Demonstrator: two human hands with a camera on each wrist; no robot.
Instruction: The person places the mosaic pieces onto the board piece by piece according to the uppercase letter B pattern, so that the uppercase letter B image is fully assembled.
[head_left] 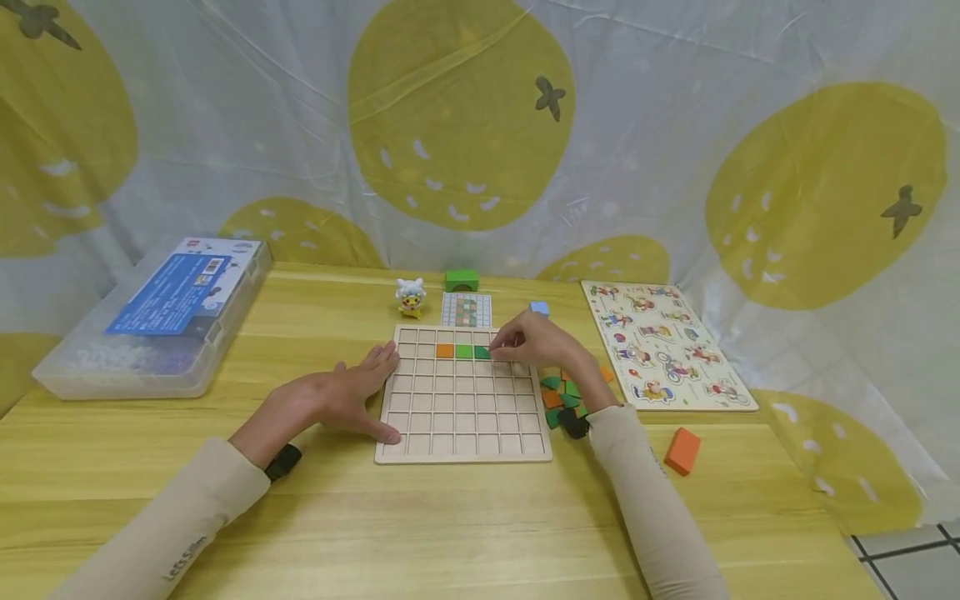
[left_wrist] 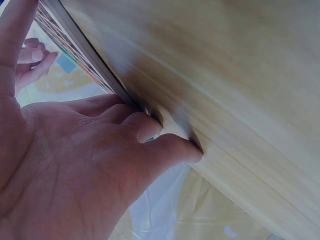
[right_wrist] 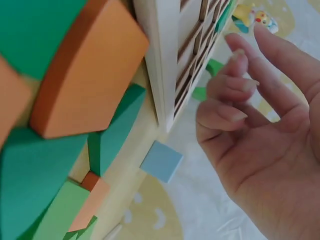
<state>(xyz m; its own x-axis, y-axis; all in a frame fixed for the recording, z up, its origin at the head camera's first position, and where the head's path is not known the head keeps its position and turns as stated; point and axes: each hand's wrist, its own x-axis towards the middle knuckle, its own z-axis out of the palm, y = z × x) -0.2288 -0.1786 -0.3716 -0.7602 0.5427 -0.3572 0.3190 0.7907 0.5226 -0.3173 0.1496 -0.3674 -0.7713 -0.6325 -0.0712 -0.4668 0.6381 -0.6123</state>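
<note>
A wooden grid board (head_left: pixel 465 417) lies flat on the table. In its second row from the back sit an orange tile (head_left: pixel 446 351), a light green tile (head_left: pixel 464 352) and a dark green tile (head_left: pixel 482 352), side by side. My left hand (head_left: pixel 341 396) rests along the board's left edge, its thumb at the near left corner. Over the back of the board, my right hand (head_left: pixel 536 340) has its fingertips beside the dark green tile. The right wrist view shows that hand's thumb and forefinger apart, nothing visible between them, the other fingers loosely bent.
Loose orange and green pieces (head_left: pixel 552 398) lie right of the board, under the right wrist. Behind it are a pattern card (head_left: pixel 467 310), a figurine (head_left: pixel 410 298), a green block (head_left: pixel 461 281) and a blue block (head_left: pixel 538 308). A picture puzzle (head_left: pixel 656 332), orange block (head_left: pixel 682 452) and plastic case (head_left: pixel 161 358) flank them.
</note>
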